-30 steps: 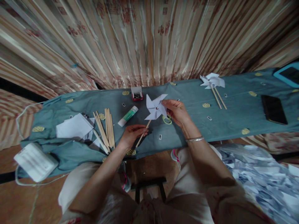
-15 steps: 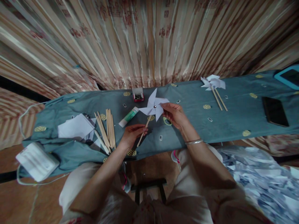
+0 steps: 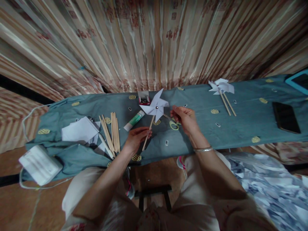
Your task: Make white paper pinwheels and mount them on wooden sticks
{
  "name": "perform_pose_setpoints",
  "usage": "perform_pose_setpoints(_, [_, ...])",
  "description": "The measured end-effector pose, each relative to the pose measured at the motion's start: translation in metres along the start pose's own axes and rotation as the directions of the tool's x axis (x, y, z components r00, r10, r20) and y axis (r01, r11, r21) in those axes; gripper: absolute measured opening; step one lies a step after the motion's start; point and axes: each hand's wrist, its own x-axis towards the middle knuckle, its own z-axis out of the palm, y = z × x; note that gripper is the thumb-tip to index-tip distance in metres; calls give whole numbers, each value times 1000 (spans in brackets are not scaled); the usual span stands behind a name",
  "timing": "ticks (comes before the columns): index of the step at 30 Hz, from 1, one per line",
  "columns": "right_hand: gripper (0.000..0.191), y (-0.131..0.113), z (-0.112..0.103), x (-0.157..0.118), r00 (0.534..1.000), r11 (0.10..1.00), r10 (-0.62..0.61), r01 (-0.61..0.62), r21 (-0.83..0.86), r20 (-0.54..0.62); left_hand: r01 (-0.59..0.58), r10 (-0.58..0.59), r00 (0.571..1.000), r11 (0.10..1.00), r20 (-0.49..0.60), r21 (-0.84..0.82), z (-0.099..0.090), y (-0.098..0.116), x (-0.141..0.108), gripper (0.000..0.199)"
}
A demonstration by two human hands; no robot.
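Note:
My left hand (image 3: 138, 139) is closed on the wooden stick of a white paper pinwheel (image 3: 160, 108), held tilted above the cloth. A shiny round pin sits at the pinwheel's centre. Just right of its blades is my right hand (image 3: 185, 118), fingers curled together with nothing visible in them, apart from the paper. Below that hand lie scissors (image 3: 173, 124) with yellow-green handles, partly covered by it. A green and white glue stick (image 3: 134, 121) rests left of the pinwheel. Behind the blades stands a small red open box (image 3: 144, 100) of pins.
To the left are several wooden sticks (image 3: 115, 133), a white pen (image 3: 106, 146), white paper sheets (image 3: 79, 131) and a white box-like device (image 3: 40, 165) with a cable. Two finished pinwheels (image 3: 222, 86), a dark phone (image 3: 286, 117) and a blue-edged tablet (image 3: 298, 81) lie right. A bag of paper scraps (image 3: 271, 183) stands lower right.
My right hand has let go of the pinwheel's blade and drawn back to the right, uncovering more of the scissors. The blades have turned slightly; my left hand keeps the stick.

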Motion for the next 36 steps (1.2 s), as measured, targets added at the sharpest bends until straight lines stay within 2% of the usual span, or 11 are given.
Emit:
perform_pose_setpoints(3, [31, 1, -10, 6, 966, 969, -220, 199, -148, -138, 26, -26, 1000, 999, 7, -19, 1, 0, 0, 44])
perform_pose_setpoints(4, [26, 1, -12, 7, 950, 950, -277, 248, -192, -146, 39, -39, 999, 999, 12, -25, 1, 0, 0, 44])
perform_pose_setpoints(6, [22, 4, -12, 10, 940, 923, -328, 299, -242, -90, 59, -58, 998, 998, 21, -29, 2, 0, -1, 45])
perform_pose_setpoints(10, [25, 12, -8, 13, 966, 943, -251, 257, -210, 52, 77, -76, 996, 997, 39, -29, 3, -1, -1, 48])
perform_pose_setpoints(19, [32, 12, 0, 11, 994, 991, -108, 110, -79, 33, 56, -55, 997, 998, 49, -25, 1, -2, 1, 42])
perform_pose_setpoints(28, [49, 3, 4, 3, 996, 999, -13, 16, -37, 83, 49, -48, 998, 999, 36, -11, 1, -3, 1, 40])
perform_pose_setpoints(36, [45, 2, 6, 2, 994, 1000, 27, -28, 4, 102, 56, -56, 998, 998, 35, -18, 1, -3, 1, 41])
